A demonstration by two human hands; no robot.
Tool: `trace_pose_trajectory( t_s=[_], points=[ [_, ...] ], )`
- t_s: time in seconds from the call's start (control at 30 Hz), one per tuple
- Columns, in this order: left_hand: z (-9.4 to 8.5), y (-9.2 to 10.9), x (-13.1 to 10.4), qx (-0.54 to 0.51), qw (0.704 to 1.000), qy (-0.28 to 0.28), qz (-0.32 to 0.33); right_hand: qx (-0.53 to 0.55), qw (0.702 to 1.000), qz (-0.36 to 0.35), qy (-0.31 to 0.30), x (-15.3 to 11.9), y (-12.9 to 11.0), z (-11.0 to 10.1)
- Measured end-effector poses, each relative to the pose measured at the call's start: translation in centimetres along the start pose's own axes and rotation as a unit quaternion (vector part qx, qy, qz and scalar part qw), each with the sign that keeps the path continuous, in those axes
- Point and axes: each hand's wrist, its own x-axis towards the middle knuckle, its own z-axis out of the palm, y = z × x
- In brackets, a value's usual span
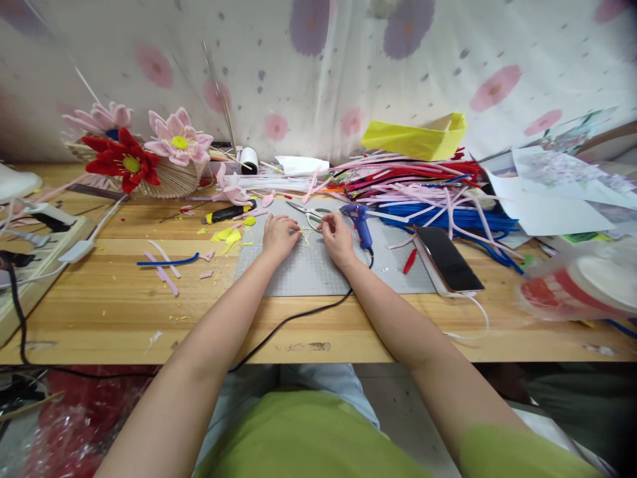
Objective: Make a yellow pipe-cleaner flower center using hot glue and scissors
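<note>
My left hand [281, 236] rests over the grey cutting mat [293, 282], fingers curled together and their tips beside some thin pale-yellow strands [307, 237]. Across from it, my right hand [337, 240] is closed in a pinch; whatever lies between its fingers is too small to make out. The strands lie on the mat in the gap between both hands. Just beyond them is a pair of scissors [314, 214], partly covered by my right fingers. A blue hot glue gun [359, 224] lies right of my right hand.
Behind the mat lie bundled pipe cleaners [398, 189]. A phone [449, 259] and a plastic cup [572, 285] stand right. Left are yellow scraps [227, 238], a utility knife [230, 212], fuzzy flowers [130, 161] and a power strip [44, 265]. The glue gun's cord [293, 317] crosses the front edge.
</note>
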Motion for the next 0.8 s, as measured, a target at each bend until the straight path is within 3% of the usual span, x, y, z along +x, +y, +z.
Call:
trace_pose_trajectory(
  t_s=[0.37, 0.6, 0.8],
  points=[
    [-1.0, 0.1, 0.0, -0.036, 0.997, -0.051, -0.053, -0.021, 1.000, 0.002, -0.009, 0.1, -0.1, -0.1],
    [-1.8, 0.2, 0.4, -0.061, 0.993, -0.071, -0.069, -0.099, 0.976, -0.145, -0.127, -0.4, -0.8, 0.4],
    [-1.6, -0.6, 0.5, -0.069, 0.991, -0.087, -0.080, -0.182, 0.956, -0.153, -0.171, -0.7, -0.9, 1.2]
  ],
)
